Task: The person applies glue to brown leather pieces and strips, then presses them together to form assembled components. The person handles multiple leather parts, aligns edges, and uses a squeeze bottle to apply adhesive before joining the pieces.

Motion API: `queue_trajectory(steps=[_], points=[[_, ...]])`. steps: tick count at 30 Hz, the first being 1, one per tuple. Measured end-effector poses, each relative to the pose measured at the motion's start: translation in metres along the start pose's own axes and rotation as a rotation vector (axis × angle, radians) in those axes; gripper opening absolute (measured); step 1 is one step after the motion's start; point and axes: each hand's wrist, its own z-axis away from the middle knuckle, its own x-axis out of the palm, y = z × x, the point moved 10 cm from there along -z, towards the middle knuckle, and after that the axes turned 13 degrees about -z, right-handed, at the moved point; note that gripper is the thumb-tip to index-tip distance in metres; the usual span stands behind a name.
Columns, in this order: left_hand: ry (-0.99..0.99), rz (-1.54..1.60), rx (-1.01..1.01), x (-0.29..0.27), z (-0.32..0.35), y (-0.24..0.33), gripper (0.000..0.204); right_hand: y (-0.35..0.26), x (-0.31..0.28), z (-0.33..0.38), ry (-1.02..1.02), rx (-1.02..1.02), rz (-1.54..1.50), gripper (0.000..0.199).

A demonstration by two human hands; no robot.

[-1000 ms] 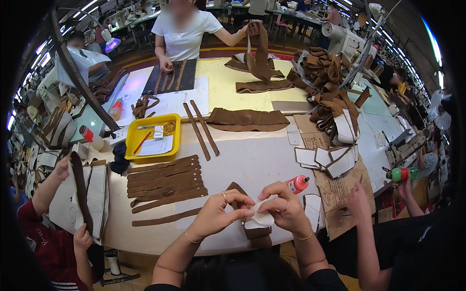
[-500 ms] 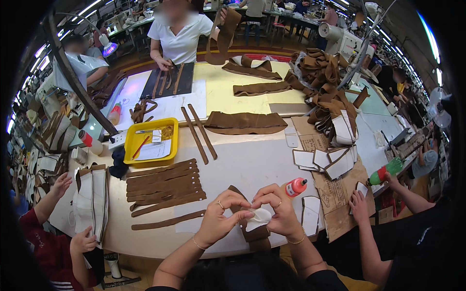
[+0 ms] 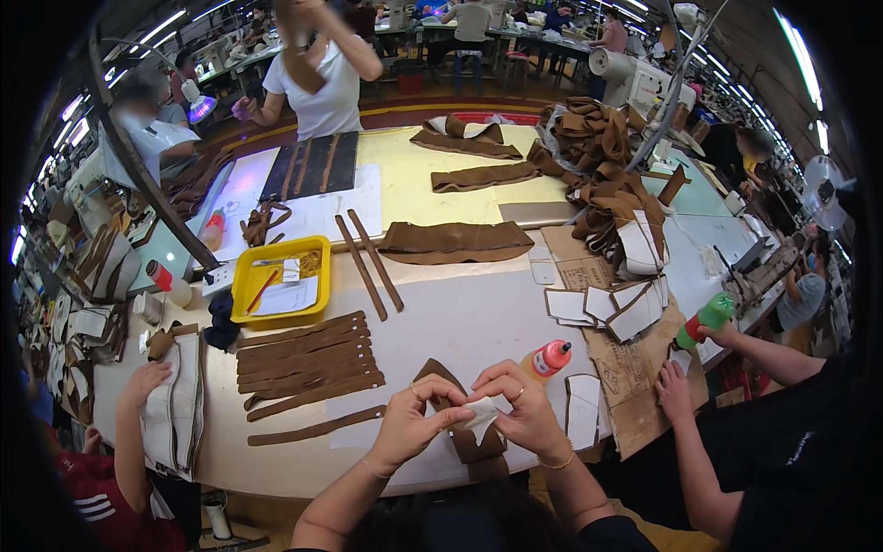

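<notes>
One white piece has shifted, pinched by two hands

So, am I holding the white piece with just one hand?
No, the left hand and right hand both hold the white piece.

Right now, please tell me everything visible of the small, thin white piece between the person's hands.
The small, thin white piece looks soft, like cloth or paper; which, I cannot tell. The left hand and right hand pinch it between fingers, hiding parts. It shows against a brown, leather-like strip, its uneven lower edge drawn to a point.
</notes>
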Motion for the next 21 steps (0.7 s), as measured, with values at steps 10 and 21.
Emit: queue_trajectory(steps=[10,21], points=[[-0.139,0.046,-0.086,0.011,0.004,-0.011,0.016,0.005,0.009,0.006,-0.153,0.109,-0.014,0.027],[-0.266,0.192,-0.190,0.026,0.014,-0.030,0.014,0.004,0.015,0.011,-0.233,0.090,-0.033,0.021]])
